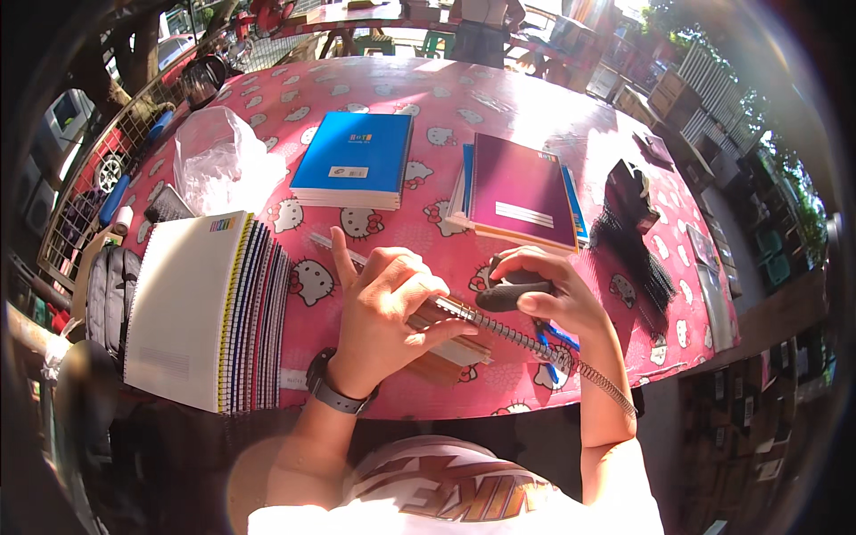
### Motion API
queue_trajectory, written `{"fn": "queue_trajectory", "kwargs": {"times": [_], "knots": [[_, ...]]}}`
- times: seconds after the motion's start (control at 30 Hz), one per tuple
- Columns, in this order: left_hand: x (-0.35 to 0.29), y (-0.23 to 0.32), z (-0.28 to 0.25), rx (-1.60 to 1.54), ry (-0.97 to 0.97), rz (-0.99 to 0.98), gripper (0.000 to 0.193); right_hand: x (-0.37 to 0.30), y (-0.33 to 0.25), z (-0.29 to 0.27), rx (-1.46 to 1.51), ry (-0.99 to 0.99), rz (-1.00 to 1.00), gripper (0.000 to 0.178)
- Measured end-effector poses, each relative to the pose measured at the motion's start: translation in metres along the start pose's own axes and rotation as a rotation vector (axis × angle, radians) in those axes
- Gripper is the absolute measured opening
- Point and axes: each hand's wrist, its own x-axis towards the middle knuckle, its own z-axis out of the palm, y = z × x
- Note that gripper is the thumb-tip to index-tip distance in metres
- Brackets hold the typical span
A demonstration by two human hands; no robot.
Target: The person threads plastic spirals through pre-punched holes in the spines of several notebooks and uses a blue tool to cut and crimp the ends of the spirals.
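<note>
My left hand is closed on a brown-edged notebook close to the table's front edge, thumb along its bound edge. A thin dark spiral coil runs through that edge, its loose end trailing over my right forearm. In my right hand is a black-handled hand tool, held beside the coil; its jaws are hidden, so its exact kind cannot be made out. A blue-handled tool, perhaps scissors, lies beneath the coil.
Spiral notebooks are piled in a tall stack at left. Farther back lie blue notebooks, a purple-topped pile and a clear plastic bag. A bundle of black coils lies right. Beyond the table stands a person.
</note>
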Motion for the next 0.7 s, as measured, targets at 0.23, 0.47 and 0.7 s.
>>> {"fn": "queue_trajectory", "kwargs": {"times": [0.23,0.47,0.7], "knots": [[0.0,-0.01,-0.004,-0.004,-0.021,0.001,0.042,0.015,0.0,0.004,-0.235,-0.076,0.001,0.077],[-0.002,-0.011,-0.003,-0.029,-0.002,0.002,0.051,0.024,0.011,0.013,-0.092,-0.087,-0.018,0.065],[-0.003,-0.011,-0.006,-0.089,0.003,-0.05,0.066,0.027,-0.01,0.013,-0.106,-0.118,-0.022,0.051]]}}
